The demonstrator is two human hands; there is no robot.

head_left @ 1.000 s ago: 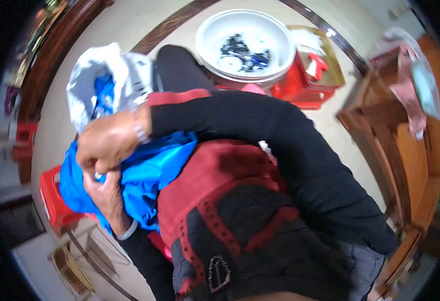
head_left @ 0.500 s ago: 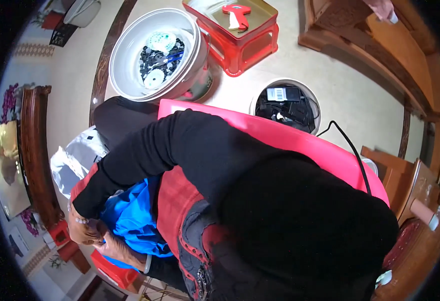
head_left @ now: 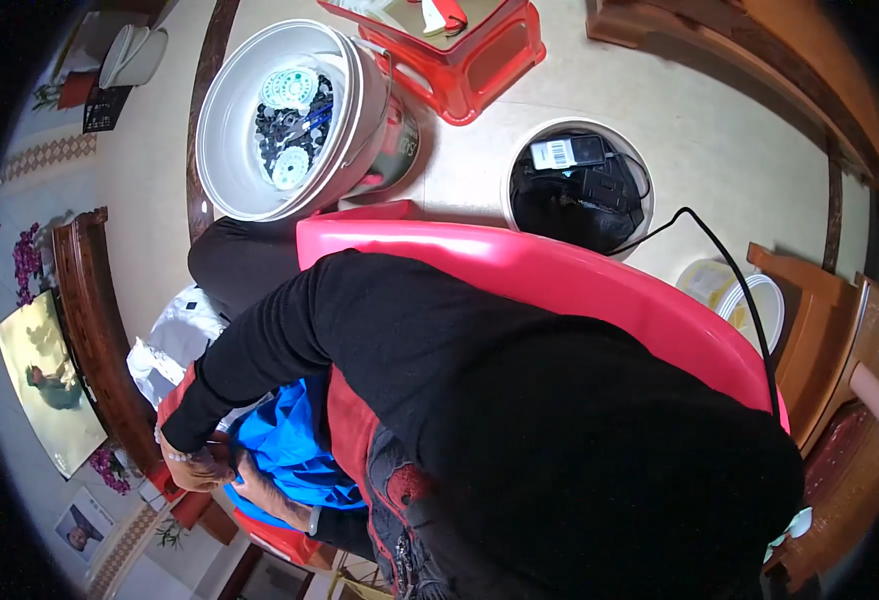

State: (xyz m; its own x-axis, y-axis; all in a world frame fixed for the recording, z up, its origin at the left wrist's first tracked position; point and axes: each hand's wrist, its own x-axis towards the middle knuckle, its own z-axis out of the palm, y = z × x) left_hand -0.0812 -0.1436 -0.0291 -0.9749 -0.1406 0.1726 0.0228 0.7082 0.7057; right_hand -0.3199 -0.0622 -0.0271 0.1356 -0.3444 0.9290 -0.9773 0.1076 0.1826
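Note:
My right hand (head_left: pixel 195 470), with a bead bracelet and a black sleeve, is curled at the lower left, meeting my left hand (head_left: pixel 269 492). A pale bangle circles my left wrist. Both hands have bent fingers; whatever is between them is too small or hidden to make out. Shiny blue fabric (head_left: pixel 299 440) lies beside the hands across my lap. White fabric or a bag (head_left: pixel 179 325) is bunched just beyond my right forearm. My black-sleeved right arm (head_left: pixel 289 310) covers much of the middle.
Behind me curves a pink plastic chair back (head_left: pixel 449 240). A white bucket (head_left: pixel 221 125) contains small black pieces and pale discs. Another tub (head_left: pixel 510 190) holds black adapters, near a black cord (head_left: pixel 724 255). A red stool (head_left: pixel 504 60) supports a tin. Wooden furniture (head_left: pixel 809 340) stands right.
The whole view has shifted, bringing more of the screen at left and a clear tub at right into sight. My hands stay together beside the blue fabric.

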